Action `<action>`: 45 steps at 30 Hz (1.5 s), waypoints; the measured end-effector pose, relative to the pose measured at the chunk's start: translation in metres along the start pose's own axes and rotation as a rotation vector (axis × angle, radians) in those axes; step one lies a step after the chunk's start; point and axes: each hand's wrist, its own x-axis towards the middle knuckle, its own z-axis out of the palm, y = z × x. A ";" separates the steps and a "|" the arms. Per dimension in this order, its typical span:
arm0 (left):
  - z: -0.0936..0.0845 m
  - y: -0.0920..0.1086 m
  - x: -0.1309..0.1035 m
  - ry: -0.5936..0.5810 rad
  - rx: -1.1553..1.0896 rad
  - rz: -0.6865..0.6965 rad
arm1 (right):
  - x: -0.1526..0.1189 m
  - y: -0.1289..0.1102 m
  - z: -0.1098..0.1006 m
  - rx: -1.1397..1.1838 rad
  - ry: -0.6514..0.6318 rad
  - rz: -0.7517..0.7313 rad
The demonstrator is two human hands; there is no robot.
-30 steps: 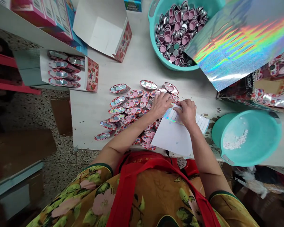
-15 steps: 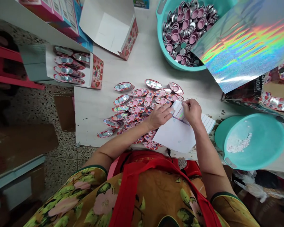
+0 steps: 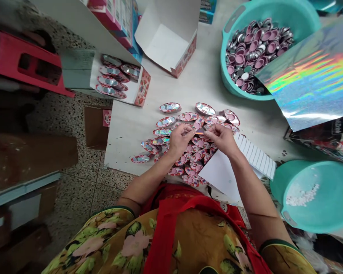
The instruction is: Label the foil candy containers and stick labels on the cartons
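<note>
Between my two hands a small shiny strip [image 3: 199, 131] is stretched, each end pinched by fingertips. My left hand [image 3: 180, 141] grips its left end and my right hand [image 3: 223, 140] its right end. Both hands are over a cluster of oval red-and-silver packages [image 3: 199, 155], some with round pink pieces on top. To the right of my right hand lies a row of narrow white strips [image 3: 255, 154]. A white sheet [image 3: 221, 173] rests partly under my right forearm.
A teal tub [image 3: 227, 72] of pink and silver caps stands at the back right, beside a holographic sheet [image 3: 311, 72]. Another teal tub [image 3: 328, 205] holds small white bits. At the back left are an open white box [image 3: 171, 42] and a box of oval packages [image 3: 143, 85].
Both hands have left the white strips and sheet and are now over the oval packages, with a small shiny strip between them. The camera view has shifted left.
</note>
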 end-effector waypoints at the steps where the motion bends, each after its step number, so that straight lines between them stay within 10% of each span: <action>1: -0.005 -0.003 0.004 0.048 0.053 0.012 | 0.008 -0.003 0.004 -0.040 -0.006 -0.008; 8: -0.019 -0.014 0.047 0.421 0.532 0.209 | 0.061 -0.040 0.026 -0.471 0.083 -0.018; 19: -0.029 -0.020 0.069 0.377 0.592 0.146 | 0.076 -0.037 0.031 -0.672 0.230 0.016; 23: -0.042 -0.012 0.049 0.328 0.599 0.219 | 0.008 0.009 -0.046 -0.604 0.474 -0.132; 27: -0.035 -0.015 0.014 0.128 0.574 0.344 | -0.073 0.075 -0.119 -0.762 0.510 0.225; 30: -0.018 -0.018 -0.019 0.012 0.563 0.370 | -0.099 0.094 -0.133 -0.864 0.392 0.388; 34: -0.004 -0.010 -0.060 -0.254 0.278 0.140 | -0.135 0.047 -0.122 -0.719 0.463 0.014; 39: -0.018 0.025 -0.083 -0.991 -0.323 -0.449 | -0.249 -0.045 -0.077 -0.874 0.646 -0.606; 41: -0.025 0.035 -0.082 -1.005 -0.421 -0.464 | -0.294 -0.060 -0.045 -1.006 0.685 -0.677; 45: -0.033 0.029 -0.082 -0.631 -0.289 -0.410 | -0.347 -0.050 0.019 -1.185 0.835 -0.790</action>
